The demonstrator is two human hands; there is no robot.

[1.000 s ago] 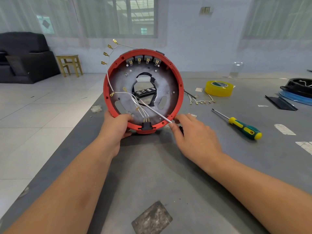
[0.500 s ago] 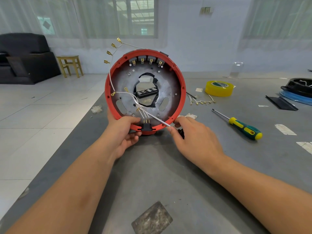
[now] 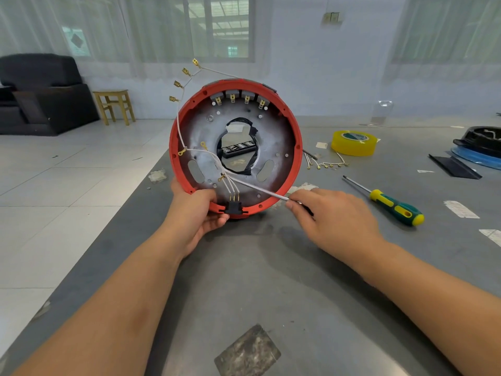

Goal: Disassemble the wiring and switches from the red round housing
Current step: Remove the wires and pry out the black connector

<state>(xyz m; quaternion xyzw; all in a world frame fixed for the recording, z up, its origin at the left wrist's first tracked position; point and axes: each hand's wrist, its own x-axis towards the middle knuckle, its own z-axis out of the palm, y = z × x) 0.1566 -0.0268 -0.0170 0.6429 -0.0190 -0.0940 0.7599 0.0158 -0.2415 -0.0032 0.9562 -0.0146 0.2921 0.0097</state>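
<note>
The red round housing [image 3: 294,147] stands on edge on the grey table, its open silver inside facing me. My left hand [image 3: 199,213] grips its lower rim, thumb inside, beside a black switch [image 3: 235,207] with three brass pins. Several grey switches [image 3: 238,97] sit under the top rim. White wires [image 3: 211,156] with brass terminals run from the black switch across the inside and fan out past the upper left rim. My right hand [image 3: 333,215] pinches a white sleeved wire [image 3: 260,189] at the lower right rim.
A green-and-yellow screwdriver [image 3: 390,203] lies right of my right hand. Loose terminal wires [image 3: 326,164] and a yellow tape roll [image 3: 353,142] lie behind it. A black and blue part [image 3: 479,150] sits at the far right. The table's left edge drops to a tiled floor.
My left hand shifted from the housing's lower left rim to its bottom, close to the black switch. The housing tilted slightly right. My right hand kept pinching the wire.
</note>
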